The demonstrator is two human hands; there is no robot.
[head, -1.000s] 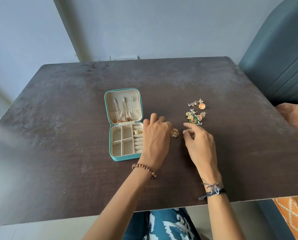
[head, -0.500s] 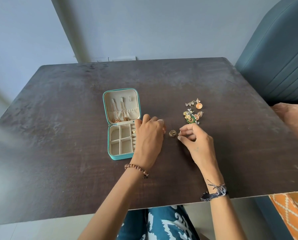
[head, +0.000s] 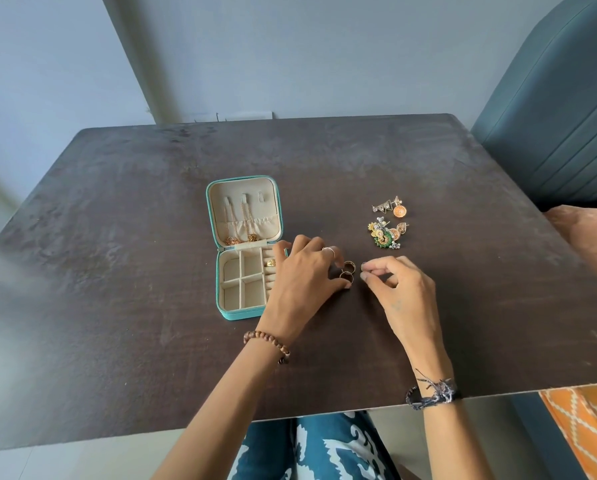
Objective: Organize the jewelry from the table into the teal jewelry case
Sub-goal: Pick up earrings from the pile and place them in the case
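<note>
both forearms were bare, with no sleeves in view. the left hand (head: 300,271) wore a thin silver-toned ring (head: 329,250) on one finger, and a bracelet of round brown wooden beads (head: 268,342) circled the left wrist. the right hand (head: 402,292) carried no rings that could be made out; its wrist bore a dark, frayed thread band (head: 432,394) with loose grey strands. the lap showed teal-blue trousers (head: 311,448) printed with white swirls.

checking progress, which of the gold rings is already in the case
The gold ring in the ring-roll column of the teal jewelry case, by the left hand. The two other rings are outside the case, between the hands.
</note>
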